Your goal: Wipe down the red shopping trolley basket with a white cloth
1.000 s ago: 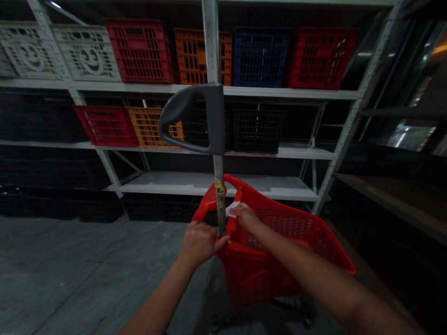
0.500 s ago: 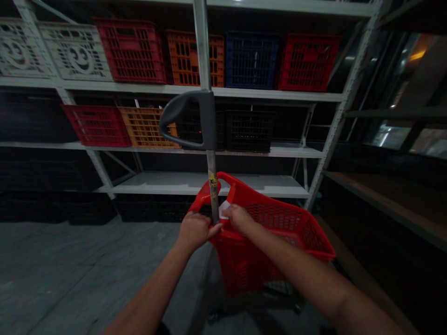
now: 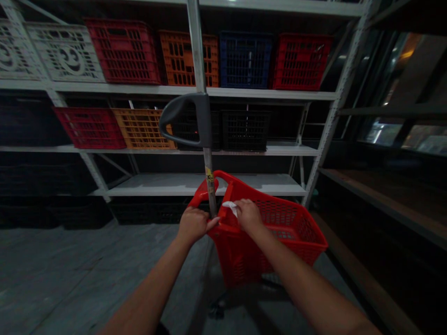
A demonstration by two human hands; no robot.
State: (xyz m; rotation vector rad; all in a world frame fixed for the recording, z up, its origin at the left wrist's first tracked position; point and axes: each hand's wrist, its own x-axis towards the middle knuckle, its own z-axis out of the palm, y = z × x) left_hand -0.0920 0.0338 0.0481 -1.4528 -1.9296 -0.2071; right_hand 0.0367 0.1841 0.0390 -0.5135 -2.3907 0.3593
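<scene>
My left hand (image 3: 193, 224) is closed around the red handle of a plastic shopping cart (image 3: 237, 263), close to the foot of an upright metal pole (image 3: 196, 51). A grey loop handle (image 3: 204, 122) is fixed to that pole higher up. In my right hand (image 3: 249, 216) is a crumpled white cloth or tissue (image 3: 230, 205), pinched over the near end of the cart's basket. Part of the cloth is hidden by my fingers. The basket has perforated walls and stands tilted to the right, on casters.
Beyond the cart stands a white metal rack (image 3: 275, 94) with red, orange, blue, black and white crates. One blue crate (image 3: 245, 60) sits on the upper shelf. Dark shelving (image 3: 380, 195) runs along the right side. Grey concrete floor (image 3: 70, 274) lies to the left.
My right hand has moved right, away from the pole, with the white cloth now more in sight. My left hand stays on the cart handle. The view has shifted slightly.
</scene>
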